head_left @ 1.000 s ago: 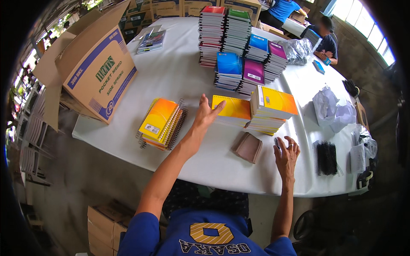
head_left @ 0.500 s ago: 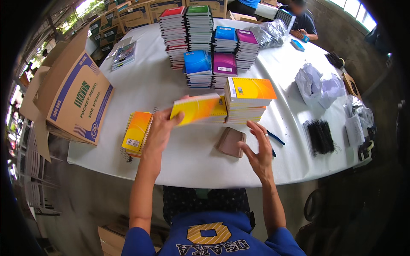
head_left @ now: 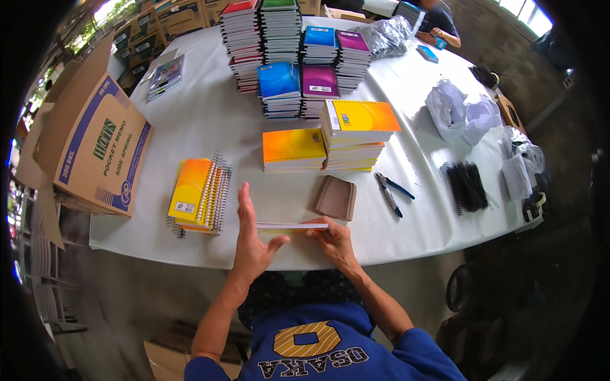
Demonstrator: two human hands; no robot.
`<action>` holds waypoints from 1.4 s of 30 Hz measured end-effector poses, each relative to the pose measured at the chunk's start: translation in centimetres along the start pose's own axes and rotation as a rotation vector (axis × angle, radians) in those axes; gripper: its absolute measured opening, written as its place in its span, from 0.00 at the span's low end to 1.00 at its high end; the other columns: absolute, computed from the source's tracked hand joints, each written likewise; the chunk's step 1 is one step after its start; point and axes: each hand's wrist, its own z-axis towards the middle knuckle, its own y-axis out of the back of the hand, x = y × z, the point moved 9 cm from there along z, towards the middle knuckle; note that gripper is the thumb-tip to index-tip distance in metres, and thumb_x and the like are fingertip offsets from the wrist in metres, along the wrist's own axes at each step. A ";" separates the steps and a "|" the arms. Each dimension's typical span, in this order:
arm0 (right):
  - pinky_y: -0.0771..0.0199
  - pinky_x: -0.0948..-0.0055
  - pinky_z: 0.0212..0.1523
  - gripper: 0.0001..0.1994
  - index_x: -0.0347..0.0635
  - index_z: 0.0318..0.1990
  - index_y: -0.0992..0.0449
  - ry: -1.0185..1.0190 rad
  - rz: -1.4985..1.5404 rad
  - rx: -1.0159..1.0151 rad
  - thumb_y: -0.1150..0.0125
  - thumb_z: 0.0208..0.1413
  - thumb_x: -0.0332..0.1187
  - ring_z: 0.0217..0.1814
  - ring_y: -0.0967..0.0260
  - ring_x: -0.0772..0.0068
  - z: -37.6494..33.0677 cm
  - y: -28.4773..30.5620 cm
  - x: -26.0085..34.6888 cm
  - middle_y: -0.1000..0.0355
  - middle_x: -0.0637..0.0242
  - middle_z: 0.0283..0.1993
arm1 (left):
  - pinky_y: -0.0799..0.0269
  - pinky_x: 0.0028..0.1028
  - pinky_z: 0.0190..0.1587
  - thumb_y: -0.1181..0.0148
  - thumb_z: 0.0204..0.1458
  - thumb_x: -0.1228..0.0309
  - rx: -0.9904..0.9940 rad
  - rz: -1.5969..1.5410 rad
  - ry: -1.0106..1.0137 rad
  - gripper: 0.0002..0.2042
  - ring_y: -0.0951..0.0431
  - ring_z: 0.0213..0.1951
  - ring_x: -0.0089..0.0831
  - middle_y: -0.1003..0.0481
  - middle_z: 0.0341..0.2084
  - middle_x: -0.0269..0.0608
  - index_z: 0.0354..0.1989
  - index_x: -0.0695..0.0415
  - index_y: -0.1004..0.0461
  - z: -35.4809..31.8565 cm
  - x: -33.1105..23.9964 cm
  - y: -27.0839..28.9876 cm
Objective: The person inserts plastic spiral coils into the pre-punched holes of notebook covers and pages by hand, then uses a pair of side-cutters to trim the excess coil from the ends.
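Observation:
Near the table's front edge, a thin yellow-orange notepad (head_left: 291, 227) is held edge-up, its white page edges showing. My right hand (head_left: 335, 242) pinches it at its right end. Fingers stretched and thumb apart, my left hand (head_left: 253, 244) stands with its palm at the notepad's left end. Beyond my right hand lies a brown block (head_left: 335, 198) with a curved top, with pliers (head_left: 389, 195) with dark blue handles to its right. Left of my left hand is a pile of spiral-bound yellow-orange notebooks (head_left: 194, 193). Unbound yellow-orange notepads (head_left: 294, 145) are stacked behind the block, with a taller stack (head_left: 361, 117) beside them.
Stacks of red, green, blue and purple notebooks (head_left: 279, 79) rise at the back. An open cardboard box (head_left: 105, 146) stands at left. Black spiral coils (head_left: 469, 186) and white plastic bags (head_left: 460, 114) lie at right. Another person (head_left: 441, 28) sits at the far right.
The notepad has come down from beside the stacks to the front edge, turned edge-up. My right hand has moved left and taken its end; my left hand has opened. The view has shifted slightly.

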 end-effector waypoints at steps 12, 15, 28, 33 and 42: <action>0.26 0.64 0.44 0.13 0.39 0.40 0.20 0.276 -0.777 -0.628 0.37 0.45 0.16 0.41 0.26 0.57 5.2 31.1 -0.1 0.24 0.57 0.39 | 0.37 0.49 0.62 0.35 0.48 0.54 0.403 0.957 -0.340 0.29 0.27 0.59 0.43 0.25 0.57 0.32 0.61 0.47 0.27 1.3 -3.3 -9.2; 0.26 0.60 0.42 0.08 0.39 0.38 0.21 0.007 -1.460 -0.800 0.37 0.49 0.24 0.39 0.27 0.55 5.6 36.6 -2.6 0.26 0.55 0.38 | 0.37 0.49 0.62 0.35 0.48 0.54 0.405 0.967 -0.307 0.29 0.27 0.59 0.43 0.24 0.56 0.33 0.60 0.47 0.27 1.3 -2.7 -9.3; 0.25 0.75 0.37 0.14 0.41 0.44 0.18 0.246 -0.484 0.067 0.33 0.49 0.18 0.37 0.25 0.72 3.6 13.6 7.3 0.24 0.64 0.38 | 0.36 0.49 0.62 0.35 0.48 0.54 0.369 0.956 -0.236 0.33 0.25 0.56 0.48 0.24 0.55 0.39 0.64 0.51 0.31 1.6 -2.4 -8.3; 0.25 0.71 0.39 0.14 0.43 0.41 0.18 0.303 -0.305 0.101 0.29 0.45 0.20 0.39 0.26 0.68 1.9 6.2 7.6 0.26 0.65 0.39 | 0.36 0.49 0.62 0.34 0.48 0.55 0.388 0.957 -0.256 0.31 0.25 0.56 0.43 0.23 0.54 0.38 0.61 0.52 0.29 1.7 -2.7 -8.6; 0.27 0.63 0.45 0.14 0.43 0.38 0.22 0.415 -0.290 0.082 0.31 0.44 0.17 0.45 0.29 0.60 1.4 5.2 6.8 0.28 0.64 0.40 | 0.37 0.50 0.62 0.33 0.48 0.57 0.393 0.936 -0.235 0.30 0.25 0.56 0.42 0.23 0.53 0.37 0.61 0.52 0.29 1.8 -2.4 -8.6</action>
